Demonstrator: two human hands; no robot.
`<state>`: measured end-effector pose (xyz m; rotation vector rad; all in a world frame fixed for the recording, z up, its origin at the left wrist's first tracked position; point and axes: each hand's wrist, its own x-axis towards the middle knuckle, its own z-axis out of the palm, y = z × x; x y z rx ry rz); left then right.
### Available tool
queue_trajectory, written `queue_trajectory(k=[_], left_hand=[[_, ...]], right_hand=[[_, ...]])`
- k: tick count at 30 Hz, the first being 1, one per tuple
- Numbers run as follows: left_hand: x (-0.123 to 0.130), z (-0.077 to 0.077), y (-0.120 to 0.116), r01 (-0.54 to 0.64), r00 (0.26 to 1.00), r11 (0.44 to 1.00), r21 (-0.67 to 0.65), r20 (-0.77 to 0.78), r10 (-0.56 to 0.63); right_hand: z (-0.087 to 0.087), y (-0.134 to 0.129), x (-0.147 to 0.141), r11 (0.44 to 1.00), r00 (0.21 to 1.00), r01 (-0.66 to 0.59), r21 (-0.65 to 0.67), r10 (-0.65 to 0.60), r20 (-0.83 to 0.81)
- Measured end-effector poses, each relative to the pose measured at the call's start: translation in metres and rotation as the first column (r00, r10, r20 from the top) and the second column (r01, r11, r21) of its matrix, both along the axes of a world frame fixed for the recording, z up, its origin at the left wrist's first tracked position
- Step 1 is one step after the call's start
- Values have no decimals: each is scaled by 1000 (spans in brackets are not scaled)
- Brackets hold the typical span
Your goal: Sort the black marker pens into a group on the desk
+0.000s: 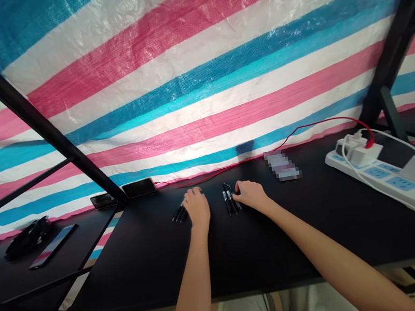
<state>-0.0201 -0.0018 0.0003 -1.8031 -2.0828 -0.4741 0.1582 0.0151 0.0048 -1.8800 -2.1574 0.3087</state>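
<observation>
Several dark pens (pixel 178 213) lie in a slanted bunch on the black tabletop (pixel 231 257), partly under my left hand (pixel 197 204). The fingers of that hand curl down over them; whether they grip any pen is hidden. Just to the right, a second group of black pens (pixel 228 199) with pale markings lies side by side, pointing away from me. My right hand (pixel 251 194) rests at the right edge of this group, its thumb and fingers bent around the outermost pens. A gap of bare tabletop separates the two groups.
A white power strip (pixel 396 178) with plugs and cables lies at the right. A red cable (pixel 211 177) runs along the back to a black phone (pixel 139 188). A blurred flat item (pixel 282 165) lies right of centre. Black frame bars (pixel 34 117) and a striped sheet (pixel 198 73) stand behind.
</observation>
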Motion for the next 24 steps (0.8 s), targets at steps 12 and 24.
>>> queue_trajectory(k=[12, 24], left_hand=[[23, -6, 0, 224, 965, 926, -304, 200, -168], [8, -5, 4, 187, 981, 975, -121, 72, -179]], right_hand=[[2, -5, -5, 997, 983, 30, 75, -43, 177], [5, 9, 8, 996, 957, 86, -4, -84, -278]])
